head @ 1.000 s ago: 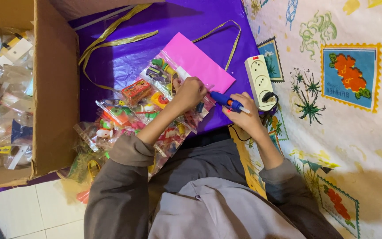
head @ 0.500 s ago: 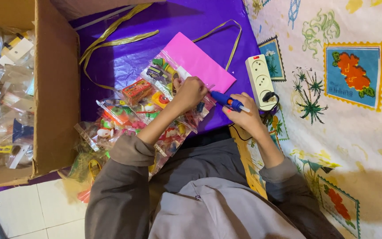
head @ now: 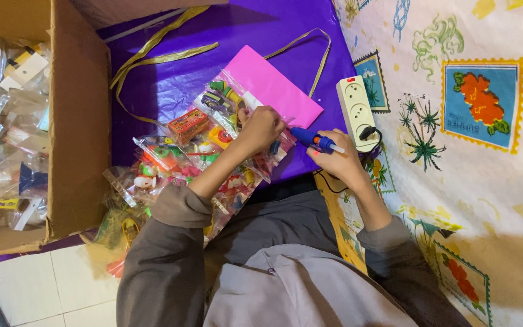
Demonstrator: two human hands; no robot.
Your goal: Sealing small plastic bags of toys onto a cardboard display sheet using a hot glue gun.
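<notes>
My left hand (head: 261,127) presses down on a clear plastic bag of small colourful toys (head: 232,115) that lies against a pink card (head: 273,85) on a purple sheet (head: 171,79). A blue glue gun (head: 315,140) sits in my right hand (head: 337,160), its tip pointing left toward the bag's edge near my left hand. More clear toy packets (head: 171,160) are piled to the left of my left forearm.
A white power strip (head: 357,112) with a black plug in it lies just right of the glue gun. An open cardboard box (head: 77,121) with several plastic packets stands at the left. Gold ribbon (head: 152,54) trails over the purple sheet. A patterned cloth (head: 473,151) covers the right side.
</notes>
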